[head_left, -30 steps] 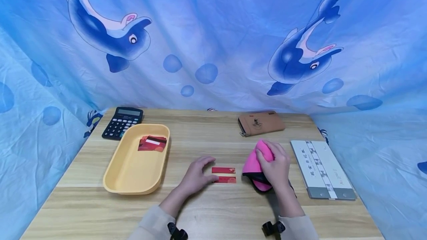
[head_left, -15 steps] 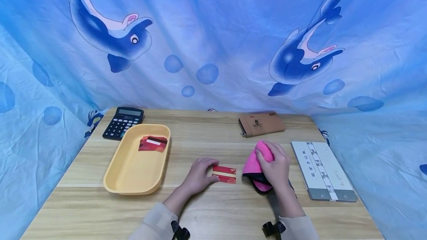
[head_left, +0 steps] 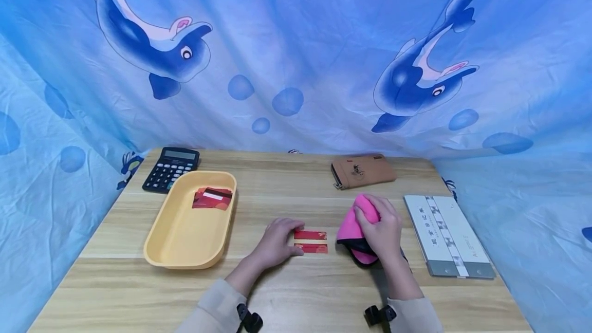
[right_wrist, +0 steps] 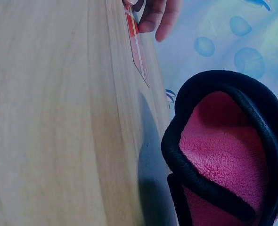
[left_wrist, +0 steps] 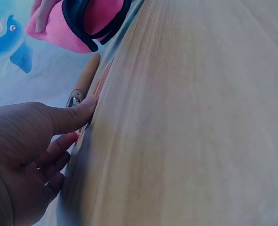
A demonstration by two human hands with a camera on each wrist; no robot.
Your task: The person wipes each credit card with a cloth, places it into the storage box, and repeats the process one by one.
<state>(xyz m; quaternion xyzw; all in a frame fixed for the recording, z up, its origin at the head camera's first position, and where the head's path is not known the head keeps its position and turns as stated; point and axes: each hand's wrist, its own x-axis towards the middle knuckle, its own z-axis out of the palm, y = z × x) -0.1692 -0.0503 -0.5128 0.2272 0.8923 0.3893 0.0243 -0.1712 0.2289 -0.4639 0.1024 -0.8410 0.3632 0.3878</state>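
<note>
A red card (head_left: pixel 315 241) with a pale stripe across its middle lies flat on the wooden table. At its left end is my left hand (head_left: pixel 276 244), thumb along the near edge and fingertips at the far edge, holding it between them. The left wrist view shows the thumb (left_wrist: pixel 77 117) right at the card's edge. My right hand (head_left: pixel 385 227) grips a bunched pink fleece cloth (head_left: pixel 350 226) with black trim, just right of the card. In the right wrist view the folded cloth (right_wrist: pixel 224 136) fills the lower right, fingers mostly hidden behind it.
On the left stands a yellow tray (head_left: pixel 185 251) with several red cards (head_left: pixel 211 198) in it, a black calculator (head_left: pixel 171 169) behind. A brown zip wallet (head_left: pixel 364 171) lies at the back, and a pale ledger pad (head_left: pixel 448 235) on the right. A blue curtain (head_left: pixel 296 55) surrounds the table.
My left hand has shifted slightly right and its fingers have closed in on the card's edges. The card turned a little, then straightened. The right hand and cloth stay put.
</note>
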